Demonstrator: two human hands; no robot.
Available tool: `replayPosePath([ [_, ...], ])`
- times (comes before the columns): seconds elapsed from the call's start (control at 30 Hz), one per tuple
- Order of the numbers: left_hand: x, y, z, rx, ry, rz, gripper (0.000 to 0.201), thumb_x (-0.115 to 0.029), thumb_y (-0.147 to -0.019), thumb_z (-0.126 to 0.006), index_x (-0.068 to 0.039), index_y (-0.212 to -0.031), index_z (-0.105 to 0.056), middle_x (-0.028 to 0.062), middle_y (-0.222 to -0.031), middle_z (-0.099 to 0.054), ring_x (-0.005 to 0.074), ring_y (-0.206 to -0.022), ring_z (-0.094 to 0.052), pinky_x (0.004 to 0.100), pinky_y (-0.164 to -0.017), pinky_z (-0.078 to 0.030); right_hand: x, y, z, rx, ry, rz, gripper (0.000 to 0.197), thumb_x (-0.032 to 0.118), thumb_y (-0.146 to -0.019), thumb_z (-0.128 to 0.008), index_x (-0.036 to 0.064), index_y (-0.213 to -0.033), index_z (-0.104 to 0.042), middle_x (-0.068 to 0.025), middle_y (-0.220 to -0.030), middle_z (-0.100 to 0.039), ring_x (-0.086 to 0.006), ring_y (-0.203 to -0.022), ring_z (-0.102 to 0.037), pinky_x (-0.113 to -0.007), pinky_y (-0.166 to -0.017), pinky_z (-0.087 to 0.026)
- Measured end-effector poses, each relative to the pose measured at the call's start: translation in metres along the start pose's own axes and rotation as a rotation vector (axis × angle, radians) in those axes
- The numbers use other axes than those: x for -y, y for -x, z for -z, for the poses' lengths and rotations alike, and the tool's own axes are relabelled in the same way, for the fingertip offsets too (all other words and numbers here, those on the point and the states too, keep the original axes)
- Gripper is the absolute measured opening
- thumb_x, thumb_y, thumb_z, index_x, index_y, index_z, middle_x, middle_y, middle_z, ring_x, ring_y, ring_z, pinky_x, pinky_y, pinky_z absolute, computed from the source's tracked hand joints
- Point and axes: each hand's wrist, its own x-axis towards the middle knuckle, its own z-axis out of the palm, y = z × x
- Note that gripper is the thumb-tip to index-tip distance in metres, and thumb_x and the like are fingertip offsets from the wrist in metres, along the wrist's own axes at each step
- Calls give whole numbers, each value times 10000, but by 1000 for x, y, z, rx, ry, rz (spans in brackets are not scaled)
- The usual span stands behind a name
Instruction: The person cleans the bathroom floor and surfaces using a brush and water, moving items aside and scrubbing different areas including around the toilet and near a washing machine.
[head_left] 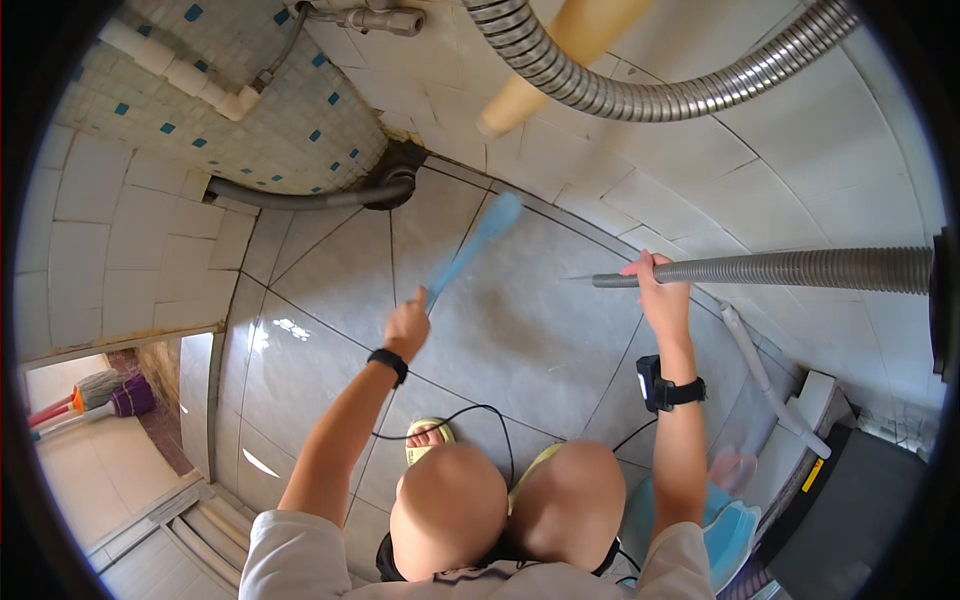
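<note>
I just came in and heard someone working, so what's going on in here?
A person with bent knees holds a light-blue long-handled tool in the left grip, its wide end over the gray tiled floor. The right grip is around a gray ribbed hose, close to its end, which points left. Whether the tool touches the floor is hard to tell. A light-blue plastic container sits by the right arm.

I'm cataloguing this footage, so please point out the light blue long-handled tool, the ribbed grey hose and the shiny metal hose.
Light blue long-handled tool [466,253], head view: its shaft.
Ribbed grey hose [800,269], head view: its ribbed mid-length.
Shiny metal hose [640,101], head view: its bend.
</note>
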Motion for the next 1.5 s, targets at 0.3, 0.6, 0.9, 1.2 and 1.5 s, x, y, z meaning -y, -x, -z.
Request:
replayPosePath([
  [0.3, -9, -22, 17, -99, -24, -213, 300, -56, -747, -382, -55, -1043, -432, 163, -695, -561, 345, -587, -553, 410, -478, -447, -12, 0, 19, -99, 145, 96, 257, 152, -775, -453, -1, -607, -575, -50, -461, -456, -113, -427, -389, -265, -447, -320],
  [0.6, -42, 22, -42, 127, 14, -244, 284, -54, -742, -372, -73, -1024, -396, 186, -721, -557, 347, -659, -558, 427, -525, -453, -18, 9, 26, -164, 82, 137, 246, 161, -781, -467, -9, -649, -586, -49, -465, -453, -110, -416, -383, -265, -443, -320],
  [0.9, -53, 9, 1, 1186, 1338, 403, 218, 2, -713, -466, -132, -676, -299, -65, -454, -256, 37, -341, -235, 181, -314, -193, -16, 0, 11, -63, -122, 37, 257, 193, -789, -470, -26, -713, -581, -32, -532, -518, -96, -433, -435, -233, -441, -389],
  [1.2, -40, 12, 3, 1176, 1348, 402, 216, 19, -709, -456, -129, -705, -299, -61, -456, -250, 37, -350, -238, 174, -312, -189, 0, -13, 1, -38, -87, 6, 283, 203, -805, -432, 0, -684, -586, -11, -501, -481, -86, -413, -411, -233, -419, -354],
  [1.5, -42, 15, 10, 1091, 1267, 375, 216, 23, -696, -463, -122, -705, -304, -59, -468, -251, 37, -353, -243, 181, -318, -197, -8, -18, -2, -39, 16, 57, 252, 210, -772, -472, -21, -725, -564, -80, -606, -578, -151, -511, -507, -273, -510, -398],
])
